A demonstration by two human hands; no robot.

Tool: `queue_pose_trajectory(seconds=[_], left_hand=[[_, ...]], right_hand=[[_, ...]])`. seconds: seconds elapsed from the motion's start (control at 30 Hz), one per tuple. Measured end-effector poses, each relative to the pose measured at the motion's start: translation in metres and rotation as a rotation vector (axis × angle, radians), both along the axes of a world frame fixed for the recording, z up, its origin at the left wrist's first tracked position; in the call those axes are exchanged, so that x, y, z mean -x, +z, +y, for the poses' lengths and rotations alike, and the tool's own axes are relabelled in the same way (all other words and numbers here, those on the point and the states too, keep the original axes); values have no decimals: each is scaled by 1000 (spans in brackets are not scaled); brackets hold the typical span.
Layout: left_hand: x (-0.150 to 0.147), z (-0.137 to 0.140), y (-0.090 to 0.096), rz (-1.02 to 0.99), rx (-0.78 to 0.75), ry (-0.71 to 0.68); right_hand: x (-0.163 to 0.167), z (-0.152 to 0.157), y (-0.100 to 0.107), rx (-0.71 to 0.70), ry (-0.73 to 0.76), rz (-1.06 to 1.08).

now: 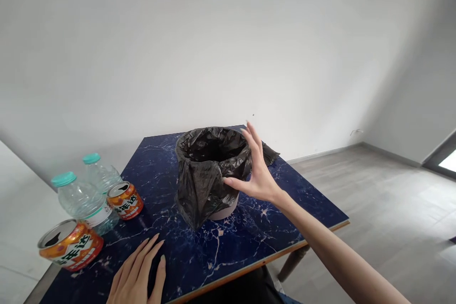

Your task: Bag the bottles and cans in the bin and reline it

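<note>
A trash bin (225, 212) lined with a black plastic bag (199, 185) stands on the blue marbled table (249, 242). The bag is folded over its rim and hangs low in front. My right hand (258, 173) is at the bin's right side, thumb and fingers wide apart, the thumb at the bag; whether it presses on the bag I cannot tell. My left hand (138, 273) lies on the tabletop with its fingers stretched out, holding nothing. Left of it stands an opened orange drink can (76, 249), with a second orange can (128, 202) farther back.
Two clear plastic bottles with turquoise caps, a nearer bottle (80, 197) and a farther bottle (103, 171), stand by the cans at the table's left edge. A white wall (199, 57) rises behind the table. Grey floor (374, 190) extends to the right.
</note>
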State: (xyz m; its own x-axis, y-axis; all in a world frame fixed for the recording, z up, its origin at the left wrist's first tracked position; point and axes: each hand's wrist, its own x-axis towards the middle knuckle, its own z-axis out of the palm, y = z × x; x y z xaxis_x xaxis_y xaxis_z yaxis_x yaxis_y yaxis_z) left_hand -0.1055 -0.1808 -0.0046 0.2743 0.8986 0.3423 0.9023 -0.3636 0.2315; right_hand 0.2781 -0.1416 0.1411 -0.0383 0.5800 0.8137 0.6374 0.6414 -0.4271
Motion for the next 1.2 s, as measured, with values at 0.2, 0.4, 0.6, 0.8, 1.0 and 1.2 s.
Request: queue_pose_trajectory(seconds=[0.2,0.4,0.6,0.8,1.0,1.2], left_hand=[[-17,0,19,-285,59,-12],[-77,18,86,-653,86,-76],[-121,70,124,-682,220,-287],[-130,95,122,-652,386,-260],[-88,68,122,-512,187,-252],[-28,20,172,-441,-514,-16]], right_hand=[[-5,19,-32,186,262,289],[-7,34,-52,313,422,445],[-5,45,-64,404,458,479],[-1,54,-71,390,506,491],[-25,59,-80,337,428,628],[-48,77,-116,321,171,783]])
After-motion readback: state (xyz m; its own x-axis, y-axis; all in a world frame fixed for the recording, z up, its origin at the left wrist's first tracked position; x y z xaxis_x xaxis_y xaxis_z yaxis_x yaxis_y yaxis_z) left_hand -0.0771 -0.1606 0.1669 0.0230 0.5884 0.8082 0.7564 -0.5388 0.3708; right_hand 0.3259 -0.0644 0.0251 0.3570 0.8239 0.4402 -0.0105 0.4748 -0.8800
